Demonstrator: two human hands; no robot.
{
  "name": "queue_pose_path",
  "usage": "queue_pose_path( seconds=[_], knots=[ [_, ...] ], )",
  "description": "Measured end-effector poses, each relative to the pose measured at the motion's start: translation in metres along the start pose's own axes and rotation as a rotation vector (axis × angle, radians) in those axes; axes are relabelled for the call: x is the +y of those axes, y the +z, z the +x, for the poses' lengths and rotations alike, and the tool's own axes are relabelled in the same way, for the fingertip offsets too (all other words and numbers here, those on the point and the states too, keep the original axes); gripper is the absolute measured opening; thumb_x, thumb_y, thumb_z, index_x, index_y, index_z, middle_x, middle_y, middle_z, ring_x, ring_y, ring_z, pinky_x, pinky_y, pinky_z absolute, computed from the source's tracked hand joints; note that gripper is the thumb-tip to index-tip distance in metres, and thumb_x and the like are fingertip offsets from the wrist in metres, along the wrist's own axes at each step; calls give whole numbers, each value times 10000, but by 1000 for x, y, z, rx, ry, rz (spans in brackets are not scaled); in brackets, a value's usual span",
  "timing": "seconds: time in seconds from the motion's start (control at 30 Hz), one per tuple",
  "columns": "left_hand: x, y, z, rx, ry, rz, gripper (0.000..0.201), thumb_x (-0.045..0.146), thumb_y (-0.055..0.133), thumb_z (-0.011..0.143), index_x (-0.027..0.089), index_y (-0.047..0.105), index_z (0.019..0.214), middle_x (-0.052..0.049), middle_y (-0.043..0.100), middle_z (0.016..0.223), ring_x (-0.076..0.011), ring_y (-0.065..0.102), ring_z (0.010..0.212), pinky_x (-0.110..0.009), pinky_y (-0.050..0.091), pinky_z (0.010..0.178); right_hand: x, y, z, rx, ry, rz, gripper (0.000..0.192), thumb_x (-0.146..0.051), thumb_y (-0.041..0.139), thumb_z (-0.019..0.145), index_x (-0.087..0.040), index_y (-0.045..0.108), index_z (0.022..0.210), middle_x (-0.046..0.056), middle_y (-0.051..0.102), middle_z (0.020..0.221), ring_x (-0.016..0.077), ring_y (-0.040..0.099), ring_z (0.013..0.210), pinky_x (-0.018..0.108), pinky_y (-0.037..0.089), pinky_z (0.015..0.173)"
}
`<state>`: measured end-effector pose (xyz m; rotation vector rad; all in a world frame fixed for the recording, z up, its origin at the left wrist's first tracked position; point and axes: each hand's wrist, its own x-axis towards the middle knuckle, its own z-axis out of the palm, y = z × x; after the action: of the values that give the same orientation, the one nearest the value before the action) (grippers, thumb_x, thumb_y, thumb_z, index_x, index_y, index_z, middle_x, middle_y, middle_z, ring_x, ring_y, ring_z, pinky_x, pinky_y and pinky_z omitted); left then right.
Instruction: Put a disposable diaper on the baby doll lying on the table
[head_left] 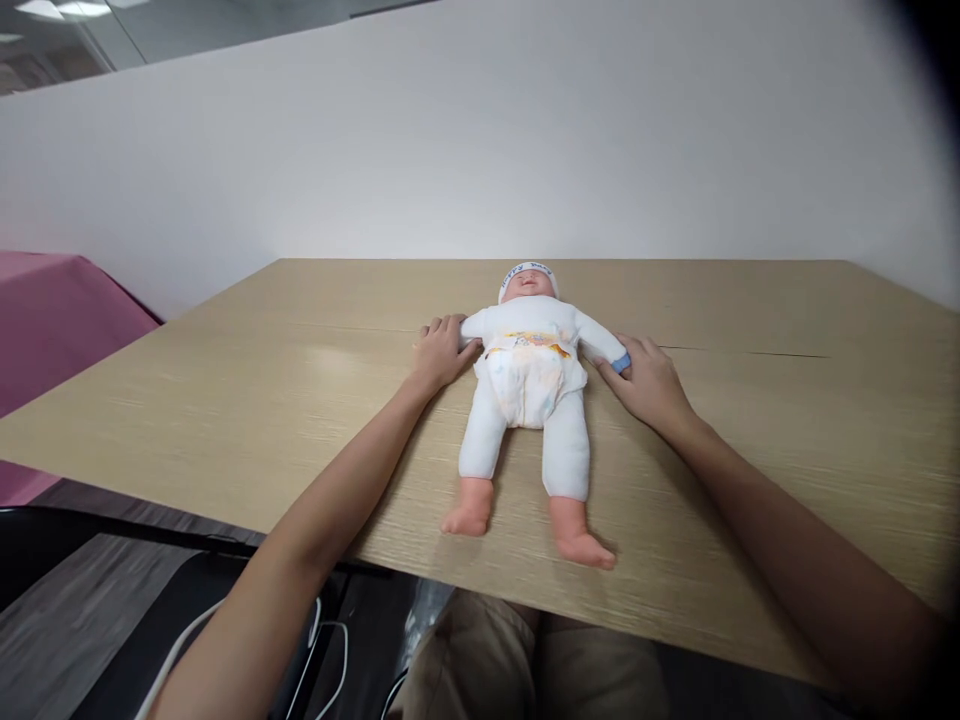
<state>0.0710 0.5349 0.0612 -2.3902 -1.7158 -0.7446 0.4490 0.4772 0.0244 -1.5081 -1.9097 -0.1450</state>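
Note:
A baby doll [525,318] lies on its back on the wooden table, its head away from me and its bare feet toward me. It has a white cloth body and a white headband with dark lettering. A white diaper [529,385] with an orange printed waistband is fastened around its hips. My left hand [444,350] is closed over the end of the doll's arm on the left, hiding the doll's hand. On the other side, my right hand [649,380] grips the opposite arm at its blue cuff [621,363].
The light wooden table [300,430] has a thin dark seam to the right of the doll. A pale wall [465,150] rises behind it. At the left stands something covered in pink [67,320]. Below the near edge are a black chair [172,620] and white cables [343,650].

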Motion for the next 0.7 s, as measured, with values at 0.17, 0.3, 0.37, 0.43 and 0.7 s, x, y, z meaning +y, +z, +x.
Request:
queue_pose_path(
  seconds=[0.17,0.3,0.37,0.43,0.7],
  knots=[
    [30,-14,-12,7,-113,-28,437,454,628,1030,136,625,1329,-195,748,1259,-380,646,1206,-477,483,1030,-33,-3,-1,-86,210,122,461,-547,622,1003,-163,771,1209,198,738,1191,409,672,1137,476,538,975],
    [65,-50,-30,40,-244,-256,396,469,770,933,210,613,1189,-106,774,1161,-318,708,1063,-401,519,876,-49,-21,-10,-129,302,222,409,-530,585,994,-185,782,1093,172,771,1125,387,700,1076,447,547,908],
    [84,-77,-48,81,-307,-365,434,498,822,889,241,580,1142,-67,770,1116,-298,715,991,-385,509,822,-53,-40,-22,-148,311,322,448,-548,593,983,-174,776,1147,170,781,1166,376,715,1063,445,565,893],
    [106,-106,-78,131,-335,-453,500,510,856,855,252,534,1137,-60,745,1108,-291,705,943,-376,492,772,-56,-65,-38,-170,302,443,506,-571,609,980,-165,761,1241,168,780,1233,367,724,1091,443,588,898],
    [166,-150,-327,-374,-409,-838,478,426,854,704,363,556,1073,-10,656,934,-319,650,849,-417,494,678,-76,-179,-164,-353,161,642,489,-627,635,1024,-369,742,1426,92,750,1350,421,744,1125,499,674,850]
  ],
)
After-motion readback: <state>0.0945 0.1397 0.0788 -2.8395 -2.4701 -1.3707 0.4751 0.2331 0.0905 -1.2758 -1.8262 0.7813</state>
